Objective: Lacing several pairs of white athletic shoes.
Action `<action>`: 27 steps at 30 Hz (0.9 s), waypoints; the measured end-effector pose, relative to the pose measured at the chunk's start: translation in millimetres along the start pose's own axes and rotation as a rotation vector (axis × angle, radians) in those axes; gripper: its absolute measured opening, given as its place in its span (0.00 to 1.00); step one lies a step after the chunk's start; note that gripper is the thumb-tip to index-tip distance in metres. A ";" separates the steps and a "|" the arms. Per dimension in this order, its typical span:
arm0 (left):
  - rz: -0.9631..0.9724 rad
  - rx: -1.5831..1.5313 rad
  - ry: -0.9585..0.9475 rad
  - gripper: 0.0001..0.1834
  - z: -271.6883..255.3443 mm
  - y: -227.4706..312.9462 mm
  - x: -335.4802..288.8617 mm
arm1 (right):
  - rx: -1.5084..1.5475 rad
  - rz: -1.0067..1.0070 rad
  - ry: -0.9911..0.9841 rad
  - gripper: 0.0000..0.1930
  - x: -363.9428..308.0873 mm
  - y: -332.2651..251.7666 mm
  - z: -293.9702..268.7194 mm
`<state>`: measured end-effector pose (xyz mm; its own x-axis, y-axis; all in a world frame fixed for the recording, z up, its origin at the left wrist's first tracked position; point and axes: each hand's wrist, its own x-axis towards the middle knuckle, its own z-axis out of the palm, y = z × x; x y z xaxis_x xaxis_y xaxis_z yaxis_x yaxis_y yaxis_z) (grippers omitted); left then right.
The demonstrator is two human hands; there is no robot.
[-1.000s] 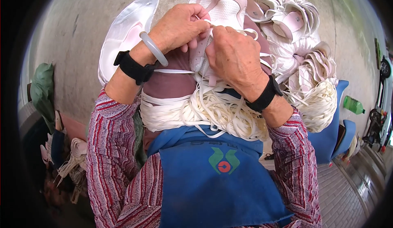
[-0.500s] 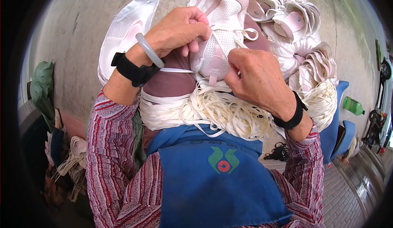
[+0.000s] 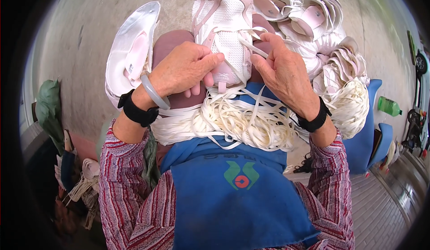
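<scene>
A white mesh shoe upper with pale pink trim (image 3: 230, 12) lies over my knees, its tongue tab pointing toward me. White lacing crosses its front. My left hand (image 3: 188, 68) is at the upper's left side, thumb and forefinger closed on a flat white shoelace (image 3: 234, 70) that slants down over the tongue. On the other side, my right hand (image 3: 286, 73) has a lace end running in between thumb and curled fingers; part of that grip is hidden. A thick bundle of loose cream laces (image 3: 242, 120) lies across my lap, just below the upper.
Stacked white and pink uppers (image 3: 313, 21) stand at the far right, with another lace bundle (image 3: 347, 108) beside them. One loose upper (image 3: 130, 52) is at the left. A blue plastic chair (image 3: 363, 129) and a green bottle (image 3: 389, 106) are further right.
The upper has shifted a little left and straightened. My left hand has come down toward me. My right hand has moved slightly up and its fingers have loosened.
</scene>
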<state>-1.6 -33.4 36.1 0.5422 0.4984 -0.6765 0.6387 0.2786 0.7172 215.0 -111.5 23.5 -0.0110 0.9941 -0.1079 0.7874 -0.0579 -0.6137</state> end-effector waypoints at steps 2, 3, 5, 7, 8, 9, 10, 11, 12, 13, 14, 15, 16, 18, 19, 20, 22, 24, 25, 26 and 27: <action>0.003 -0.041 -0.080 0.22 9.9 -1.7 -4.3 | -0.055 -0.081 0.055 0.13 6.1 7.5 6.4; 0.008 -0.053 -0.049 0.23 13.0 -1.9 -3.6 | -0.101 -0.076 0.054 0.13 9.7 10.2 9.9; 0.044 -0.091 0.007 0.25 17.5 -3.1 -2.3 | -0.052 -0.145 0.085 0.11 13.2 13.7 11.4; 0.035 -0.163 0.047 0.25 16.0 -2.4 2.5 | 0.052 -0.126 0.048 0.11 13.8 11.6 11.3; 0.014 -0.185 0.086 0.25 16.5 -2.0 4.6 | 0.137 -0.096 0.010 0.11 13.0 9.4 9.7; 0.032 -0.217 0.062 0.25 16.5 -1.6 5.8 | 0.222 -0.068 -0.030 0.11 11.5 6.3 7.3; 0.031 -0.234 0.058 0.25 17.5 -1.1 6.5 | 0.239 -0.087 -0.058 0.10 9.0 2.3 5.3; 0.029 -0.251 0.055 0.24 19.3 -0.5 7.3 | 0.257 -0.107 -0.087 0.10 5.2 -2.7 3.3; 0.005 -0.251 0.026 0.24 19.7 0.1 6.8 | 0.275 -0.163 -0.109 0.10 2.0 -7.5 1.5; -0.019 -0.251 -0.005 0.24 20.8 0.7 6.2 | 0.320 -0.206 -0.145 0.09 -1.5 -13.5 1.5; -0.027 -0.259 -0.035 0.24 22.6 1.1 6.6 | 0.343 -0.239 -0.223 0.08 -5.9 -17.8 -0.8; -0.030 -0.295 -0.035 0.24 24.5 1.6 7.2 | 0.369 -0.306 -0.280 0.06 -10.7 -22.7 -2.1; -0.019 -0.337 -0.032 0.23 26.9 1.9 7.7 | 0.407 -0.348 -0.373 0.06 -16.1 -29.9 0.7; 0.001 -0.417 -0.026 0.22 30.9 2.2 9.6 | 0.401 -0.411 -0.579 0.05 -28.4 -42.2 2.6; 0.009 -0.455 -0.023 0.22 33.3 2.1 11.0 | 0.372 -0.486 -0.656 0.05 -32.6 -48.4 6.0; 0.019 -0.493 -0.022 0.21 34.6 1.6 11.7 | 0.420 -0.508 -0.649 0.05 -33.9 -50.2 4.3; 0.036 -0.539 -0.015 0.20 36.3 -0.7 11.3 | 0.456 -0.484 -0.757 0.05 -34.3 -49.6 -0.9; 0.058 -0.522 0.006 0.18 37.3 -4.2 8.7 | 0.502 -0.420 -0.876 0.05 -29.4 -39.9 -13.2; 0.071 -0.480 0.026 0.18 37.1 -5.9 6.8 | 0.478 -0.359 -0.720 0.05 -26.8 -35.4 -18.0; 0.086 -0.431 0.049 0.17 36.5 -7.2 5.8 | 0.431 -0.295 -0.563 0.05 -23.3 -30.8 -21.5; 0.093 -0.424 0.060 0.17 36.4 -8.1 5.1 | 0.384 -0.232 -0.404 0.05 -19.1 -26.6 -22.7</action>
<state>15.9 -63.0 20.7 0.5460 0.5808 -0.6038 0.3014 0.5363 0.7884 208.3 -126.9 59.6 -0.4489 0.8753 -0.1799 0.4586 0.0529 -0.8870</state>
